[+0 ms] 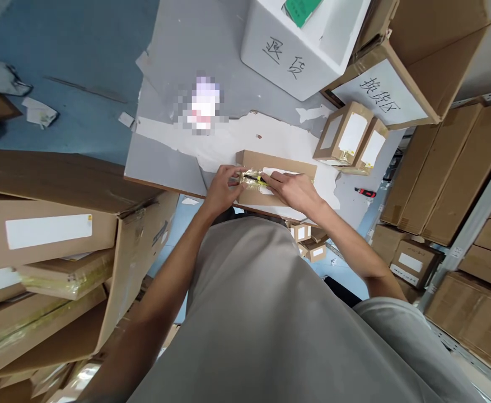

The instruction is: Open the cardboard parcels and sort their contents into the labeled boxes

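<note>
A long cardboard box lies near the table's front edge, with shiny tape and a white label on top. My left hand grips its left end, thumb and fingers curved at the taped corner. Over the middle of the box, my right hand is closed on a yellow and black box cutter. The cutter's front end points left along the tape, toward my left fingers. Whether its blade is in the tape I cannot tell.
A white foam bin and an open carton stand at the back. Two small boxes and a red and black knife are at right. A big carton of parcels stands left; shelving is right.
</note>
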`<state>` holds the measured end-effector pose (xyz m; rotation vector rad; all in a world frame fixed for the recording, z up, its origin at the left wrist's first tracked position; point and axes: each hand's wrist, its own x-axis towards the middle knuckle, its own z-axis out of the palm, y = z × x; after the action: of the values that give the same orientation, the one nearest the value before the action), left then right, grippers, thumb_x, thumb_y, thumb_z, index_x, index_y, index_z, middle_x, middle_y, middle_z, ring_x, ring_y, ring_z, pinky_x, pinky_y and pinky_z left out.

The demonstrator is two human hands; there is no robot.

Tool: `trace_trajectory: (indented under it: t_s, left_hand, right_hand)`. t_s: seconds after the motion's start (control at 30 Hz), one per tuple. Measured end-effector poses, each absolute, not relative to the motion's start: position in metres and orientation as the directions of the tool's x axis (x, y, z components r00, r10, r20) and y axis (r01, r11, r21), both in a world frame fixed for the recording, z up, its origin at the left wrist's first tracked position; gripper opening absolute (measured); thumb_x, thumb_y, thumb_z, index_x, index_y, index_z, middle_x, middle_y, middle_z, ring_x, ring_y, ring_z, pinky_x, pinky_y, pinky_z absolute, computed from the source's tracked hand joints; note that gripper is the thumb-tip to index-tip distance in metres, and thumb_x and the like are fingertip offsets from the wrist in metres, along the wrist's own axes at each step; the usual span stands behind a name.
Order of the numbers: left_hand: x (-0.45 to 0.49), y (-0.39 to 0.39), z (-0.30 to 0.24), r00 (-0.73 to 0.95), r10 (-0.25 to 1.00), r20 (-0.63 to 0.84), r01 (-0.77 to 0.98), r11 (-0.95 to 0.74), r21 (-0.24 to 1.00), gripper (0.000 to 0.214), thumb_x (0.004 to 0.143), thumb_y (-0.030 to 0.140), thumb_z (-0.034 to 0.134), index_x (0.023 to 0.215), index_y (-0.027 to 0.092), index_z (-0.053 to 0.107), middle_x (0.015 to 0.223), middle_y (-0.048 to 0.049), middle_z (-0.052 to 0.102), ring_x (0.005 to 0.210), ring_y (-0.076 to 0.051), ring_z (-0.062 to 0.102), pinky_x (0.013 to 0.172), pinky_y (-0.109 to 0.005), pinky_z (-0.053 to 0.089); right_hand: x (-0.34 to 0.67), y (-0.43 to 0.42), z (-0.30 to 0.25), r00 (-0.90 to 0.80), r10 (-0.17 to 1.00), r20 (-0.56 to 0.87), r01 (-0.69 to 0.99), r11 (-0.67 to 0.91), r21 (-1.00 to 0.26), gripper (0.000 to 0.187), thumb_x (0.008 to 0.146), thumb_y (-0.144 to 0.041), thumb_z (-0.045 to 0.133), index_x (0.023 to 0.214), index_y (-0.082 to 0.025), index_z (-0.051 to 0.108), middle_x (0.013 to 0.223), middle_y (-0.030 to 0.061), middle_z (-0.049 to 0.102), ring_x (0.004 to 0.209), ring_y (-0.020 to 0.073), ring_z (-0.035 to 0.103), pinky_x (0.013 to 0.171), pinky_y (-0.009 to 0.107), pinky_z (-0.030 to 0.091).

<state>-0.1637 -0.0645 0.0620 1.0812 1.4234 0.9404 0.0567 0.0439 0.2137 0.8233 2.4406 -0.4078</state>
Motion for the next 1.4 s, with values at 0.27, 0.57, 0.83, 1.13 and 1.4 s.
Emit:
trace_trajectory:
  t_s: [0.27,0.57,0.83,1.13,1.4]
  left_hand:
    - [-0.163,-0.063,0.065,-0.024,0.958,-0.284,0.109,0.285,0.952,0.046,0.098,0.037,0.076,0.142,0.025,0.077,0.142,-0.0113,0.063,0.128,-0.027,0.072,0.11,-0.044,0.071]
    - [-0.159,-0.064,0.062,-0.063,0.959,-0.277,0.075,0.281,0.957,0.045,0.095,0.031,0.077,0.14,0.025,0.077,0.141,-0.011,0.064,0.124,-0.026,0.073,0.106,-0.042,0.072]
    - [-0.157,-0.063,0.059,-0.123,0.953,-0.276,0.078,0.287,0.955,0.046,0.092,0.035,0.078,0.137,0.023,0.079,0.138,-0.0119,0.067,0.117,-0.025,0.073,0.098,-0.04,0.073]
    - [-0.154,-0.061,0.062,-0.193,0.93,-0.312,0.123,0.338,0.933,0.046,0.089,0.035,0.077,0.132,0.022,0.082,0.138,-0.0114,0.069,0.119,-0.028,0.072,0.097,-0.039,0.071]
    - [-0.145,-0.06,0.071,-0.298,0.888,-0.35,0.144,0.405,0.903,0.043,0.086,0.034,0.08,0.128,0.024,0.082,0.144,-0.0113,0.073,0.12,-0.029,0.073,0.105,-0.044,0.067]
  right_hand:
    - [0.047,0.042,0.225,-0.658,0.457,-0.598,0.617,0.783,-0.081,0.053,0.121,-0.023,0.039,0.17,-0.026,0.06,0.13,0.0126,0.082,0.099,0.0285,0.076,0.072,0.039,0.045]
    - [0.02,0.035,0.248,-0.625,0.373,-0.686,0.496,0.868,0.021,0.058,0.114,-0.005,0.035,0.169,-0.012,0.052,0.137,0.0207,0.078,0.111,0.0301,0.074,0.075,0.039,0.049]
    - [0.022,0.034,0.247,-0.577,0.354,-0.736,0.498,0.867,0.026,0.052,0.113,0.0,0.031,0.156,-0.007,0.06,0.133,0.0234,0.077,0.116,0.0312,0.074,0.08,0.039,0.049]
    - [0.097,0.049,0.254,-0.468,0.44,-0.766,0.585,0.804,0.104,0.048,0.114,-0.002,0.038,0.152,-0.008,0.066,0.134,0.0261,0.08,0.122,0.0334,0.074,0.087,0.039,0.045]
    - [0.17,0.061,0.252,-0.446,0.482,-0.754,0.634,0.765,0.114,0.05,0.113,-0.001,0.041,0.153,-0.011,0.07,0.129,0.0238,0.082,0.119,0.0323,0.077,0.088,0.04,0.041]
